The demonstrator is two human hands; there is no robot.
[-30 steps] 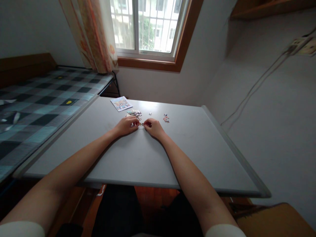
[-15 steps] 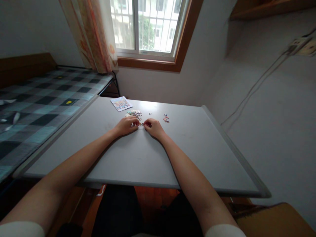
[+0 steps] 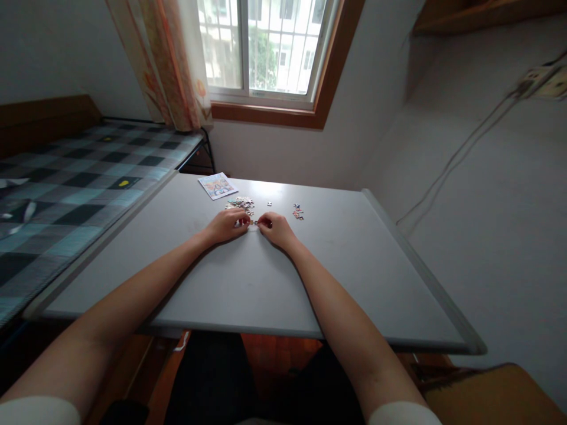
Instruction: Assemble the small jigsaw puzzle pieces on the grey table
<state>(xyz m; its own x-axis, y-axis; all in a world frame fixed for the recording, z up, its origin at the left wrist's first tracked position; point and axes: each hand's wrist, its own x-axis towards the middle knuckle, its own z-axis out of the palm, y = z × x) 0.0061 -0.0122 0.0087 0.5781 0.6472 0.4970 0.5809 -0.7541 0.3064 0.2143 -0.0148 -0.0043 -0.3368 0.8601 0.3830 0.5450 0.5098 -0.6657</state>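
My left hand (image 3: pixel 229 225) and my right hand (image 3: pixel 276 228) meet near the middle of the grey-white table, fingertips pinched and almost touching. Between them show small jigsaw puzzle pieces (image 3: pixel 253 222), mostly covered by the fingers. Each hand appears closed on a piece, though the exact outlines are too small to make out. Just beyond my left hand lies a heap of loose puzzle pieces (image 3: pixel 240 203). One single puzzle piece (image 3: pixel 269 203) rests apart, behind my right hand. A smaller cluster of pieces (image 3: pixel 298 212) lies to the right of that hand.
A square picture card (image 3: pixel 218 186) lies at the table's far left. The table (image 3: pixel 248 283) has raised side edges. A bed with a checked cover (image 3: pixel 84 177) stands along the left, a window (image 3: pixel 266 47) is ahead, and a brown seat (image 3: pixel 500 395) is at lower right.
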